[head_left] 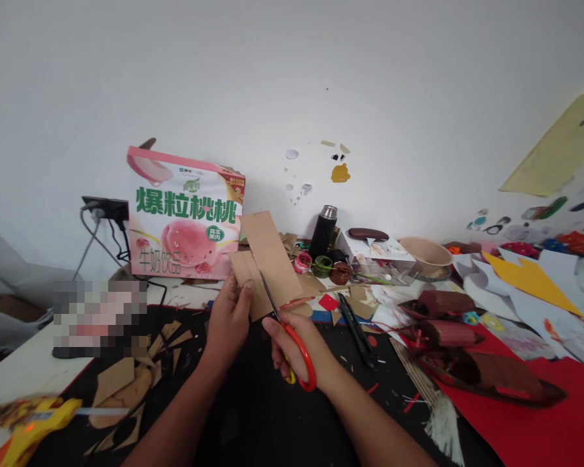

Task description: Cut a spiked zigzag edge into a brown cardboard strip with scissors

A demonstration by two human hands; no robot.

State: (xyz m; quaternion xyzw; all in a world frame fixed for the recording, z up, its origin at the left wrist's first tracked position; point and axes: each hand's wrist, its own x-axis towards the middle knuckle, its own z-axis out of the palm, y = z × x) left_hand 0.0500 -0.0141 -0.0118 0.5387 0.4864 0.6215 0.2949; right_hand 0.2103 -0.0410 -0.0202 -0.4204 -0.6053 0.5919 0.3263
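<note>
My left hand [231,311] pinches a piece of brown cardboard [272,253] at its lower left, thumb on the near face. Faint lines run across the narrower left part of the sheet. In my right hand [296,350] is a pair of scissors [305,366] with red and yellow handles, fingers through the loops. Its blades lie against the cardboard and point up and left, along the border between the narrow part and the wider part. How far the cut runs I cannot tell.
Cardboard scraps [119,389] and a yellow glue gun [41,425] lie at left. A pink drink carton [185,220] stands behind. Paint jars [321,266], a black flask [322,231] and a box cutter [357,331] sit ahead. Brown model boats [491,376] rest on red paper at right.
</note>
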